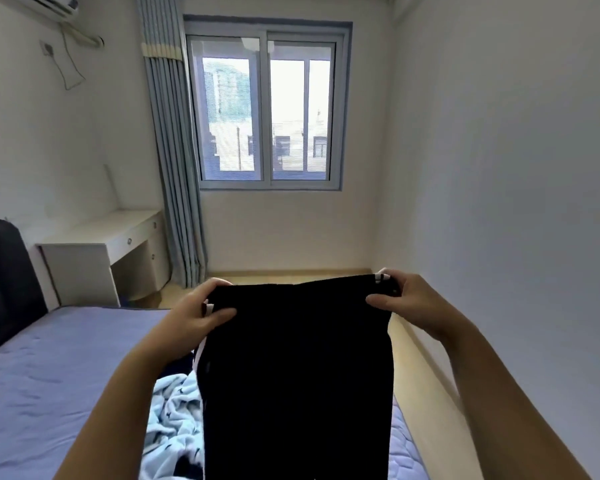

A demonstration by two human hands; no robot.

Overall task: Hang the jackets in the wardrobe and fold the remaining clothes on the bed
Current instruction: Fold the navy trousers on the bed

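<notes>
A black garment with white side stripes (297,368) hangs in front of me above the bed (59,368), held up by its top edge. My left hand (201,315) pinches its top left corner. My right hand (400,299) pinches its top right corner. The cloth hangs straight down past the bottom of the view. Under it on the bed lies a crumpled light blue patterned piece of clothing (172,414), with a bit of dark cloth beside it. No wardrobe is in view.
The bed has a blue-purple sheet and a dark headboard (4,282) at the left. A white desk (101,251) stands at the back left beside a grey-blue curtain (174,161). A window (267,109) faces me. A strip of wooden floor (426,362) runs along the right wall.
</notes>
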